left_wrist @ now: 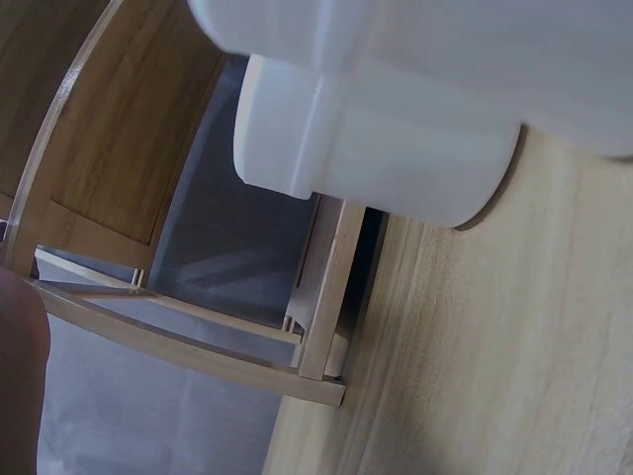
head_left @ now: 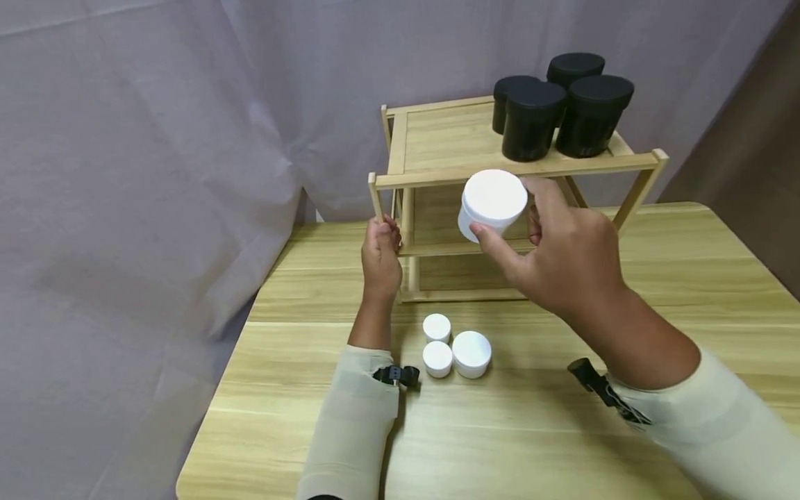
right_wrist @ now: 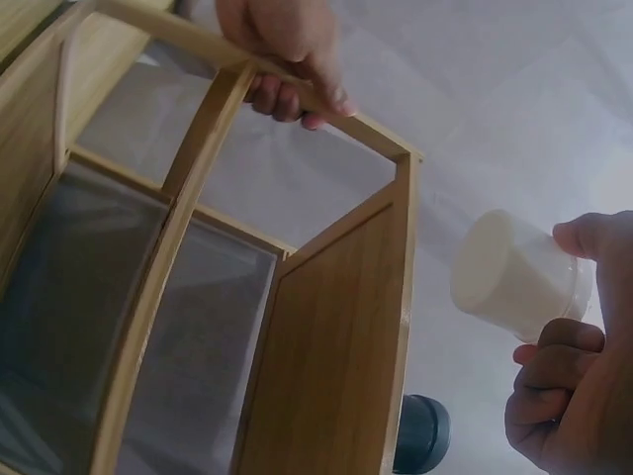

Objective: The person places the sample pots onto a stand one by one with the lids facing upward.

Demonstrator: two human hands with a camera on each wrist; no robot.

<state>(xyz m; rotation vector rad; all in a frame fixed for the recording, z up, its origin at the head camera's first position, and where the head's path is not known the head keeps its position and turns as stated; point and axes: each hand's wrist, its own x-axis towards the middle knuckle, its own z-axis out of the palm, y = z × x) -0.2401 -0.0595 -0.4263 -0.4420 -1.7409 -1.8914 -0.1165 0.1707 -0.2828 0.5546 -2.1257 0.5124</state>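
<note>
A white lidded jar (head_left: 494,200) is up in the air at the front edge of the rack's top shelf, pinched between the thumb and fingers of my right hand (head_left: 559,243). The right wrist view shows the same jar (right_wrist: 509,277) tilted in that grip, apart from the rack. My left hand (head_left: 381,255) grips the front left post of the wooden rack (head_left: 431,149); its curled fingers (right_wrist: 282,97) show from the right wrist. Several black lidded jars (head_left: 534,121) stand together on the right part of the top shelf.
Two small white jars (head_left: 437,357) and a larger white jar (head_left: 471,354) stand close together on the wooden table (head_left: 531,430), in front of the rack. Close to the left wrist camera, white jars (left_wrist: 396,139) block part of its view. A grey cloth (head_left: 156,173) hangs behind and at left.
</note>
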